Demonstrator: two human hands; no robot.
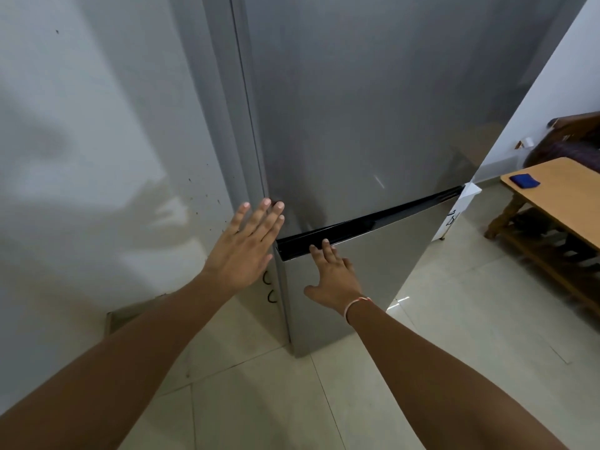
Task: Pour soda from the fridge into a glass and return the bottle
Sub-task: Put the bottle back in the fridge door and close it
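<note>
A tall grey fridge (357, 108) fills the middle of the view, both its doors closed. A black gap (373, 219) runs between the upper door and the lower door (367, 271). My left hand (243, 248) is spread flat with straight fingers at the fridge's left front corner, fingertips by the upper door's bottom edge. My right hand (331, 277) lies on the top of the lower door, its fingertips reaching into the black gap. No bottle or glass is visible.
A white wall (97, 141) stands close on the left. A wooden table (558, 196) with a blue cloth (524, 181) sits at the right, dark furniture behind it. Pale floor tiles (454, 319) spread below.
</note>
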